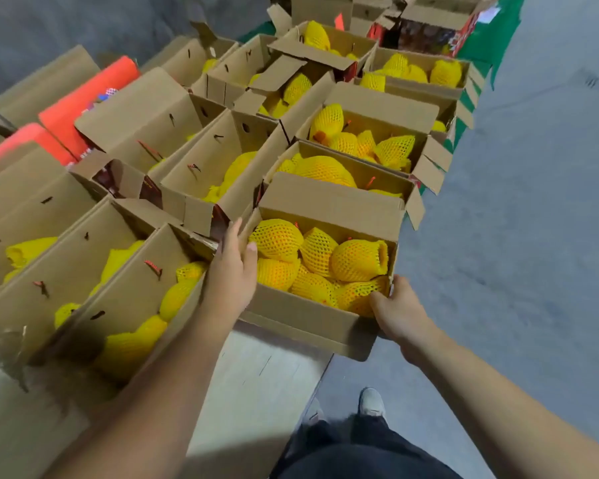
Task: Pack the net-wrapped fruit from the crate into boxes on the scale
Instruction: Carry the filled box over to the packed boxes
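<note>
While you stand at the near end of the rows, both of your hands are on the open brown cardboard box (305,318) filled with orange fruit in yellow foam net sleeves (358,260). Your left hand (234,267) lies flat along the box's left side wall, fingers straight and pointing away from you, the thumb over the top edge just beside the nearest wrapped fruit; that grip is open and pressing, not curled. Your right hand (396,311) takes the near right corner of the box, its fingers curled around the edge and the thumb lying against the netting of a fruit at that corner, so this grip is closed on the box. The box's near end overhangs a flat pale sheet of cardboard (256,382) lying below it, and whether the box rests on anything there is hidden. Its far flap (329,202) stands up against the next box (339,167) in the row, which also holds net-wrapped fruit. To the left, touching your forearm, is another open box of yellow-netted fruit (135,305). More open boxes run away from you in 3 rough rows, with red cartons (83,98) at the far left. Grey concrete floor (533,236) lies to the right, and your pale shoe (371,402) shows below.
</note>
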The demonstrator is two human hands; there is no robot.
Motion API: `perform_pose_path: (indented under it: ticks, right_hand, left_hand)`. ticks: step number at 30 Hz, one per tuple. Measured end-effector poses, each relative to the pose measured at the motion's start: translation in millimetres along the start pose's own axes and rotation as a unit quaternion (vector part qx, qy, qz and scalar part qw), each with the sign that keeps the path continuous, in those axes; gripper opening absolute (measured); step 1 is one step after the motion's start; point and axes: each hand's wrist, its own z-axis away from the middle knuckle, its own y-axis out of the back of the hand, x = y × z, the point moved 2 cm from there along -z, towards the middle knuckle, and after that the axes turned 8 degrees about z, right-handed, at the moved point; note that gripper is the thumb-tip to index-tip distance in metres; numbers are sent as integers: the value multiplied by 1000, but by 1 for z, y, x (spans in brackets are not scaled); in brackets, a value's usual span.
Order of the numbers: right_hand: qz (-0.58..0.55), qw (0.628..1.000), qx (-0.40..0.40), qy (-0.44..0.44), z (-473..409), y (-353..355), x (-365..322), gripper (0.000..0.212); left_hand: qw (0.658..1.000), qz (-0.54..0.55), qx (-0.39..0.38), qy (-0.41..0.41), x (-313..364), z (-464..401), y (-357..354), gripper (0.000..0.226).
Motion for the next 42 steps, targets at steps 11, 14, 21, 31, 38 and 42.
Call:
perform_pose_path:
  ticks: [11,14,21,31,38,42]
  right_hand:
    - [591,788,59,162,3,32,-59,61]
    - [529,837,-78,119,-4,62,-84,47]
    - [577,742,198,278,-18,60,-110,59]
    - [536,764,33,358,-30,11,-68,31]
    - [399,832,-4,386,-8,81,-117,23]
    - [330,839,20,432,16,130,-175,20]
  left_hand:
    - [755,505,29,418,40,89,-84,107]
    - [757,459,2,465,49,65,-90,71]
    - [792,407,14,456,30,99,-88,40]
    - [797,416,43,436,40,127,-75,38]
    - [882,205,-36,424,111,89,-10,6]
    - [955,38,-30,292,180,53,47,22]
